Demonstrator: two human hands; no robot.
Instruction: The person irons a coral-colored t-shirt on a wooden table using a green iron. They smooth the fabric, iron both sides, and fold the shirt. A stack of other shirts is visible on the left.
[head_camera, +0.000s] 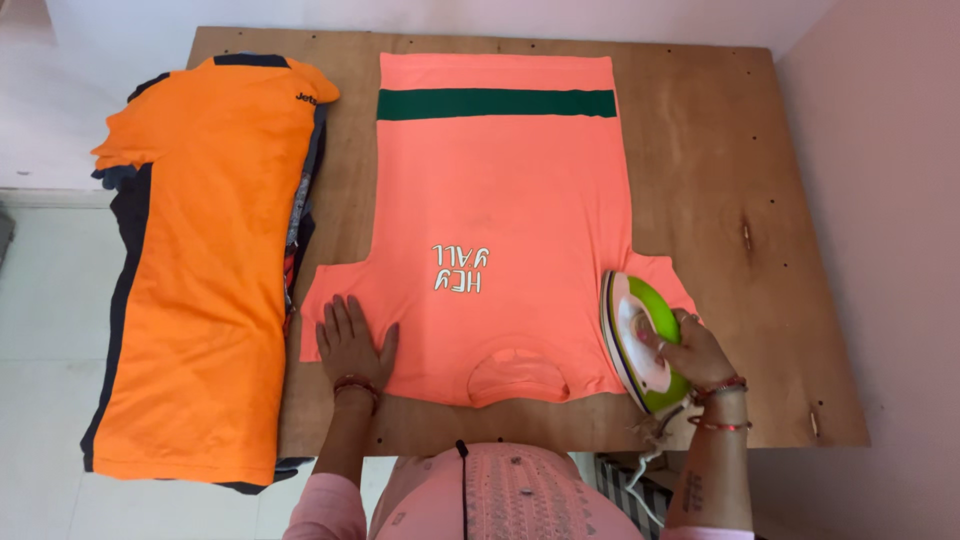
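Note:
A salmon-pink T-shirt (500, 190) with a dark green stripe and pale lettering lies spread flat on the wooden board (720, 150), its neck toward me. My left hand (352, 343) presses flat, fingers apart, on the shirt's left sleeve. My right hand (692, 352) grips the handle of a green and white clothes iron (640, 335), which stands tilted up on its edge at the shirt's right sleeve.
A tall stack of folded garments (200, 280), topped by an orange shirt with dark trim, sits on the board's left side and overhangs it. The iron's cord (650, 455) hangs off the near edge. A pink wall stands at the right.

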